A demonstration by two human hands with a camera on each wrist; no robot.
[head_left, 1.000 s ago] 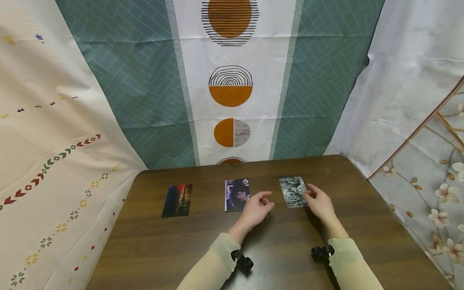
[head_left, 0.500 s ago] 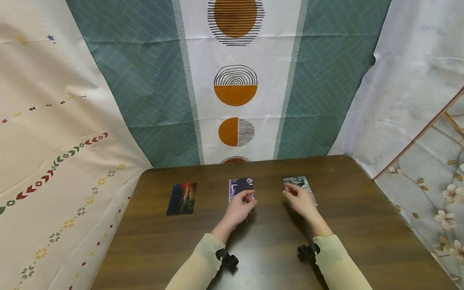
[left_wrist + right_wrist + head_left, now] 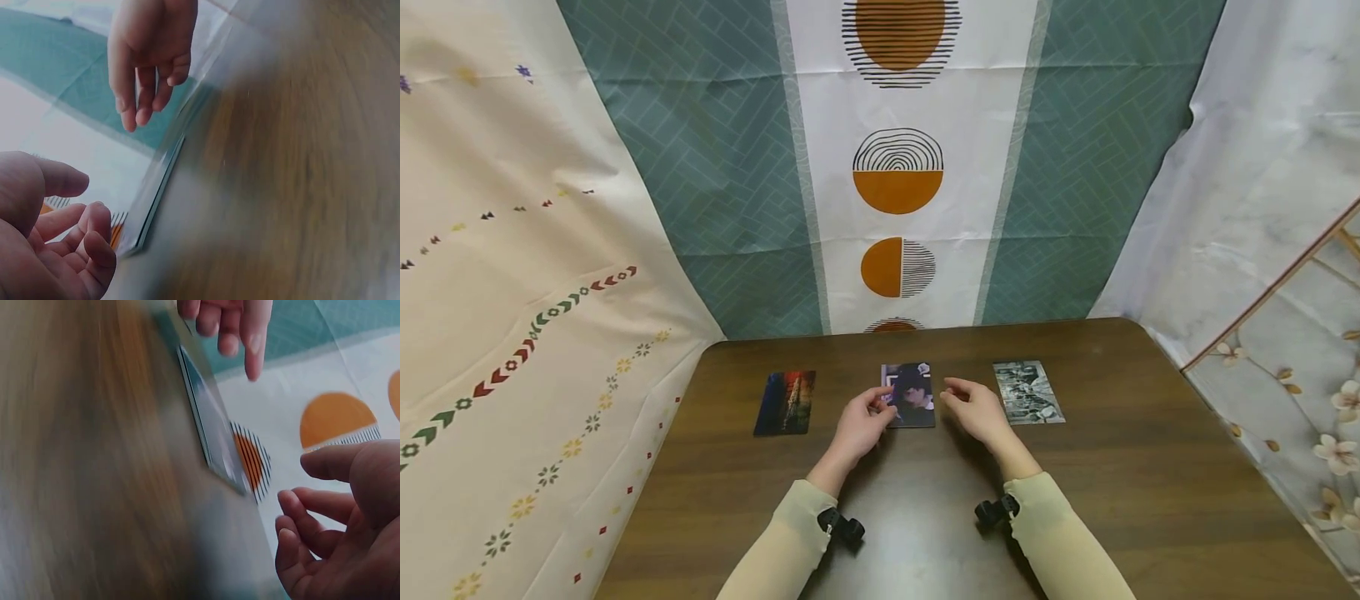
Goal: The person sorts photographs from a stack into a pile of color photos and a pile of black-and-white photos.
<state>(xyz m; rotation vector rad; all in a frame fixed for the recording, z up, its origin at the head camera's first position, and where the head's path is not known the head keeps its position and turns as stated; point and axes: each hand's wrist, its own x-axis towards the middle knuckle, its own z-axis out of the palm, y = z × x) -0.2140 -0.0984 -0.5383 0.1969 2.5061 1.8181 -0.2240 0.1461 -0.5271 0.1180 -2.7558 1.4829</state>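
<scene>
A purple picture card with a dark-haired figure printed on it lies at the middle of the table. My left hand is at its left side, thumb and forefinger apart and overlapping its left edge in the head view. Off its right side hovers my right hand, fingers bent loosely with nothing in them. In the right wrist view the card shows a layered edge, like a thin stack. A dark blue and red card with a lit tower lies left. A black-and-white photo card is on the right.
The brown wooden table ends at a patterned curtain behind the cards. Cream cloth hangs along the left, floral cloth along the right. A small black camera is strapped to each wrist.
Both hands have moved left: the left from between the middle and right cards to the purple card's left edge, the right from the black-and-white card to the purple card's right. Cards stay put.
</scene>
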